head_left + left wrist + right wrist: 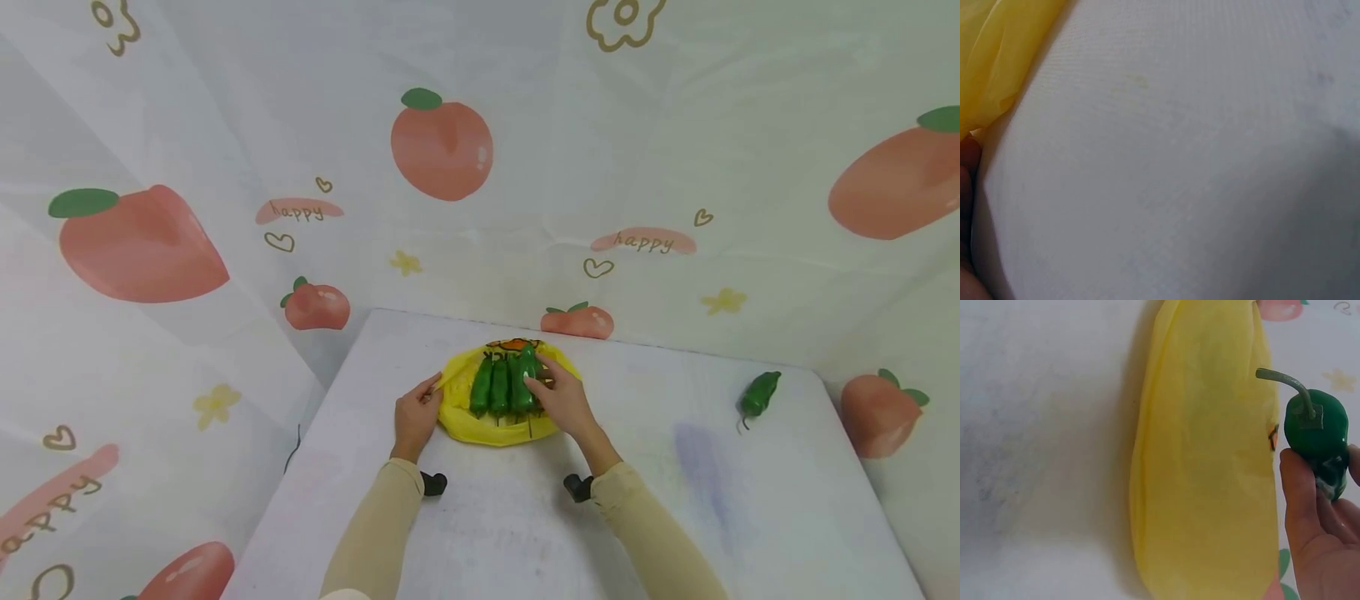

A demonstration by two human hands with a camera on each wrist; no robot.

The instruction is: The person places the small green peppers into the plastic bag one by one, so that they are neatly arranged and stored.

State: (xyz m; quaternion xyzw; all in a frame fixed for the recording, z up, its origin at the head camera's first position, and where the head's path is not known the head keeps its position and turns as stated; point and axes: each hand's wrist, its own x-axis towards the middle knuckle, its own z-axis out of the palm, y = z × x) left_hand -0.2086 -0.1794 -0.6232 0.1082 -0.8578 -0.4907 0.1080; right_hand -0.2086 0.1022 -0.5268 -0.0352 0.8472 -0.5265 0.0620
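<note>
A yellow plastic bag (480, 433) with black lettering and an orange print lies spread on the table, its edge raised around several green peppers (482, 387) set side by side. My left hand (415, 421) pinches the bag's left edge; in the left wrist view only a bit of the fingers (966, 181) shows beside the yellow plastic (991, 62). Over the right end of the row, my right hand (566, 404) grips a green pepper (527, 371) between thumb and fingers. The right wrist view shows this pepper, stem outward, beyond the bag's side wall (1204, 456).
Another green pepper (760, 393) lies apart at the table's far right. The white table (480, 533) meets a fruit-printed cloth wall (510, 250) at its back. Black wrist mounts (577, 487) stick out inward from the sleeves.
</note>
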